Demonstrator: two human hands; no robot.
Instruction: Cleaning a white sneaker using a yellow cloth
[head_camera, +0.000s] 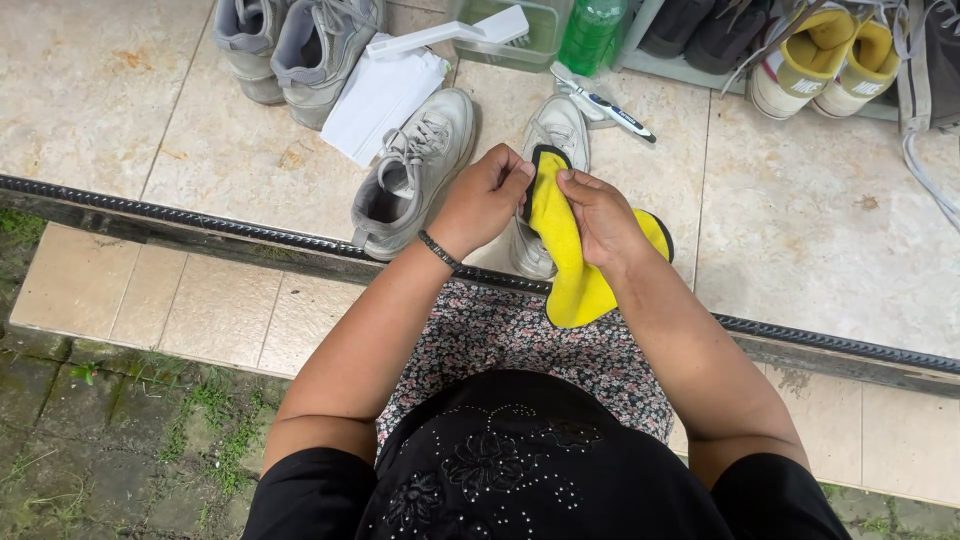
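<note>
Cloth: yellow cloth (572, 250) is hanging between both hands, over the lap, near of the white sneakers (415, 170).
Left hand (483, 198): grip is pinching the cloth's dark-edged top corner, wrist bent inward.
Right hand (600, 215): fingers are closing on the cloth's right side, forearm angling in.
Progress: cloth is being folded or arranged; sneakers are lying on the tiled floor (800, 230), apparently not being wiped yet.
Far: white brush (450, 33) is resting idle.
</note>
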